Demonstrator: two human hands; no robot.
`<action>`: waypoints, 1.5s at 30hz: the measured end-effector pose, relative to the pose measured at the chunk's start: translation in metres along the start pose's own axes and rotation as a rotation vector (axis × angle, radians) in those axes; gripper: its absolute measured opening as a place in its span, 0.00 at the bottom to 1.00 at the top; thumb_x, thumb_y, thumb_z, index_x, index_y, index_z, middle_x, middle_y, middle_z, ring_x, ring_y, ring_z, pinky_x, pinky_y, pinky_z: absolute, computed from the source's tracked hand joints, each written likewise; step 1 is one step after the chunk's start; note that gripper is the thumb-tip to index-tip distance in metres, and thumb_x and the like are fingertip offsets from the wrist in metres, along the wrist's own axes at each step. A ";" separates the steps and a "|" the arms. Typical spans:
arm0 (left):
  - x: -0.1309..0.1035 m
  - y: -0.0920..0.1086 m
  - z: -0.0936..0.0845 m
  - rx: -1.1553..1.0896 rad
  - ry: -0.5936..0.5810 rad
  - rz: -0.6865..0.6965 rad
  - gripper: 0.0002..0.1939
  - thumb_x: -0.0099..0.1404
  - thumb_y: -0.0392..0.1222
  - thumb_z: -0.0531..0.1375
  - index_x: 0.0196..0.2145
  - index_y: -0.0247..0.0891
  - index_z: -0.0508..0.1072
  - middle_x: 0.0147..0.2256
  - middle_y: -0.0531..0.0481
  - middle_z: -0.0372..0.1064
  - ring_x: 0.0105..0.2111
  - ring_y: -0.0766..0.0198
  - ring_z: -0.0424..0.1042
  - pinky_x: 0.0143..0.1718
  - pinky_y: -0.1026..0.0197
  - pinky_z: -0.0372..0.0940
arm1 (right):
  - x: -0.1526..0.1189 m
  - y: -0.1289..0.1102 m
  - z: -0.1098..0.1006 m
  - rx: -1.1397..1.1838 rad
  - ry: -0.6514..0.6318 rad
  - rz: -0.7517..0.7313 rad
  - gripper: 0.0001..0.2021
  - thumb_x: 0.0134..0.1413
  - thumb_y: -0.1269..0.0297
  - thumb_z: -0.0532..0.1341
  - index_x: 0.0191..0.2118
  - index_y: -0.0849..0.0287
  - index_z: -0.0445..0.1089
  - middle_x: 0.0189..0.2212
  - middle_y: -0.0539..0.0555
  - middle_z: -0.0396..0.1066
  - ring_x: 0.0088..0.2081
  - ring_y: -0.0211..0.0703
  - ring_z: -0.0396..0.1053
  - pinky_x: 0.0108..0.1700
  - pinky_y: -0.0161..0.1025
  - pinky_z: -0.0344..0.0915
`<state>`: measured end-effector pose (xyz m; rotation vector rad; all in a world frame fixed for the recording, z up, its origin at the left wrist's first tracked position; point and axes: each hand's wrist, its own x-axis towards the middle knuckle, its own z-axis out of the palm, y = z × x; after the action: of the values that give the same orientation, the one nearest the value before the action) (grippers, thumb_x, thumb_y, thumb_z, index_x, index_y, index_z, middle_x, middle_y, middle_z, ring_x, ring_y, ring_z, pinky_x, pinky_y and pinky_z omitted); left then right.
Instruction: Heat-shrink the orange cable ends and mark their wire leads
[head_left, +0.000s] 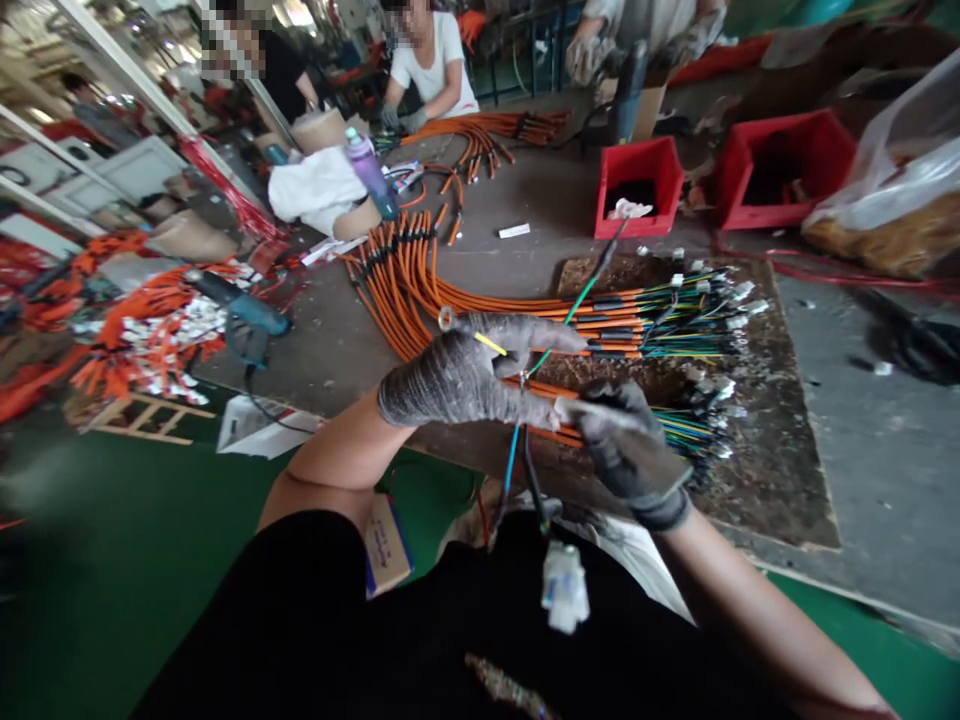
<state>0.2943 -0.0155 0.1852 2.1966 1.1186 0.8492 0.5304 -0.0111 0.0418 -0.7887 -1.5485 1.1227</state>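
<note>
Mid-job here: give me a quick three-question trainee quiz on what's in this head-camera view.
1. True or false: both the left hand and the right hand wear gloves.
2. What hangs below the hands on thin wires? A) purple bottle B) white connector C) red bin
3. What colour are the thick cables fanned across the workbench?

Key:
1. True.
2. B, the white connector; the purple bottle stands far back on the bench.
3. Orange: the orange cables.

orange cable bundle [450, 290] ahead, bare tabletop [885, 440] (right)
</note>
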 end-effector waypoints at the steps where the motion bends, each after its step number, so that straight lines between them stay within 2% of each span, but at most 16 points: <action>1: -0.005 0.000 -0.001 0.001 -0.014 0.010 0.36 0.62 0.59 0.75 0.61 0.39 0.77 0.36 0.49 0.79 0.32 0.65 0.74 0.33 0.63 0.70 | 0.003 0.002 0.001 -0.007 0.086 0.035 0.16 0.61 0.41 0.69 0.43 0.47 0.79 0.36 0.54 0.80 0.42 0.55 0.79 0.51 0.56 0.79; 3: -0.011 0.000 -0.001 -0.005 -0.033 0.036 0.40 0.60 0.57 0.76 0.65 0.40 0.74 0.39 0.48 0.79 0.33 0.65 0.74 0.33 0.64 0.70 | 0.009 0.000 0.006 -0.011 0.181 0.108 0.19 0.63 0.38 0.66 0.38 0.49 0.79 0.31 0.53 0.79 0.36 0.53 0.79 0.48 0.53 0.80; 6: -0.013 0.000 0.002 -0.020 -0.031 0.053 0.40 0.61 0.57 0.76 0.66 0.41 0.73 0.43 0.45 0.79 0.37 0.62 0.77 0.34 0.64 0.71 | 0.019 -0.012 0.015 -0.015 0.026 0.118 0.22 0.66 0.37 0.63 0.36 0.50 0.80 0.30 0.53 0.79 0.35 0.52 0.80 0.47 0.51 0.82; 9: -0.011 0.000 0.004 -0.016 -0.024 0.036 0.40 0.61 0.57 0.75 0.66 0.42 0.73 0.44 0.44 0.79 0.39 0.60 0.77 0.36 0.63 0.73 | 0.027 -0.022 0.018 -0.095 -0.104 0.011 0.21 0.69 0.39 0.60 0.39 0.47 0.81 0.33 0.52 0.80 0.38 0.52 0.80 0.47 0.52 0.81; 12: -0.010 0.000 0.004 -0.022 -0.015 0.041 0.39 0.61 0.57 0.75 0.65 0.41 0.74 0.43 0.45 0.79 0.34 0.63 0.75 0.37 0.62 0.75 | 0.028 -0.032 0.015 -0.207 -0.115 -0.089 0.18 0.72 0.46 0.59 0.35 0.47 0.79 0.30 0.52 0.77 0.35 0.51 0.77 0.42 0.51 0.78; 14: -0.010 0.001 0.004 -0.034 -0.001 0.054 0.39 0.61 0.57 0.76 0.65 0.40 0.74 0.44 0.46 0.79 0.31 0.67 0.71 0.37 0.62 0.75 | 0.027 -0.039 0.012 -0.340 -0.124 -0.229 0.17 0.74 0.54 0.58 0.32 0.49 0.76 0.28 0.52 0.75 0.32 0.47 0.73 0.35 0.45 0.72; 17: -0.010 0.001 0.004 -0.051 0.013 0.040 0.37 0.61 0.57 0.75 0.64 0.41 0.75 0.43 0.47 0.78 0.31 0.68 0.69 0.37 0.63 0.73 | 0.026 -0.045 0.014 -0.601 -0.054 -0.512 0.19 0.74 0.63 0.54 0.30 0.53 0.73 0.23 0.52 0.70 0.25 0.43 0.65 0.27 0.40 0.57; 20: -0.010 -0.004 0.007 -0.098 0.016 0.053 0.33 0.62 0.59 0.74 0.58 0.41 0.76 0.39 0.49 0.76 0.30 0.68 0.68 0.34 0.64 0.70 | 0.025 -0.043 0.020 -0.757 0.037 -0.641 0.21 0.74 0.64 0.55 0.25 0.54 0.68 0.19 0.50 0.64 0.22 0.39 0.58 0.25 0.40 0.49; 24: -0.016 -0.020 0.013 -0.281 0.042 0.118 0.18 0.72 0.53 0.66 0.53 0.43 0.73 0.35 0.53 0.69 0.28 0.71 0.65 0.30 0.68 0.67 | 0.025 -0.033 0.024 -0.765 0.039 -0.611 0.23 0.77 0.60 0.53 0.26 0.56 0.69 0.21 0.50 0.64 0.23 0.38 0.59 0.26 0.39 0.50; 26: -0.018 -0.026 0.014 -0.284 0.021 0.146 0.19 0.73 0.54 0.64 0.57 0.45 0.71 0.37 0.53 0.69 0.29 0.70 0.66 0.30 0.67 0.69 | 0.026 -0.028 0.025 -0.760 0.026 -0.582 0.25 0.79 0.56 0.50 0.28 0.56 0.69 0.22 0.50 0.64 0.24 0.39 0.60 0.26 0.39 0.49; 29: -0.012 -0.029 0.014 -0.044 0.076 0.233 0.22 0.71 0.55 0.66 0.57 0.41 0.74 0.40 0.48 0.74 0.33 0.65 0.71 0.37 0.60 0.74 | 0.029 -0.026 0.025 -0.758 0.046 -0.603 0.26 0.81 0.55 0.47 0.30 0.56 0.69 0.23 0.50 0.65 0.24 0.40 0.60 0.27 0.39 0.50; 32: 0.006 -0.029 0.012 0.169 0.255 0.349 0.15 0.75 0.53 0.62 0.45 0.38 0.78 0.42 0.44 0.77 0.43 0.57 0.77 0.49 0.50 0.76 | 0.031 -0.030 0.021 -0.815 0.107 -0.663 0.21 0.78 0.63 0.52 0.29 0.56 0.68 0.23 0.51 0.65 0.25 0.40 0.60 0.28 0.39 0.51; 34: 0.021 -0.029 0.011 0.182 0.304 0.330 0.16 0.78 0.54 0.58 0.41 0.40 0.78 0.40 0.45 0.76 0.46 0.56 0.78 0.53 0.49 0.75 | 0.033 -0.034 0.018 -0.906 0.141 -0.724 0.18 0.73 0.66 0.57 0.27 0.56 0.68 0.22 0.50 0.63 0.24 0.40 0.58 0.28 0.40 0.49; 37: 0.037 -0.030 0.012 0.086 0.320 0.251 0.20 0.79 0.58 0.55 0.42 0.41 0.77 0.40 0.46 0.76 0.45 0.56 0.79 0.53 0.50 0.76 | 0.036 -0.036 0.017 -1.021 0.183 -0.826 0.17 0.70 0.67 0.60 0.26 0.55 0.68 0.22 0.50 0.62 0.25 0.41 0.56 0.29 0.42 0.48; 41: 0.043 -0.029 0.017 0.062 0.382 0.208 0.26 0.78 0.63 0.54 0.37 0.38 0.77 0.37 0.45 0.76 0.42 0.56 0.79 0.48 0.50 0.77 | 0.043 -0.031 0.020 -1.090 0.232 -0.888 0.17 0.69 0.66 0.60 0.26 0.55 0.69 0.23 0.52 0.64 0.27 0.44 0.59 0.31 0.42 0.51; 45: 0.043 -0.024 0.020 0.093 0.398 0.161 0.29 0.78 0.65 0.53 0.35 0.38 0.78 0.34 0.45 0.77 0.38 0.58 0.78 0.42 0.50 0.77 | 0.046 -0.029 0.024 -1.068 0.230 -0.891 0.16 0.69 0.67 0.61 0.26 0.56 0.69 0.22 0.51 0.63 0.27 0.43 0.57 0.31 0.42 0.48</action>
<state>0.3164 0.0300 0.1681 2.2771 1.1900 1.3750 0.4965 0.0134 0.0839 -0.6962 -1.9433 -0.4972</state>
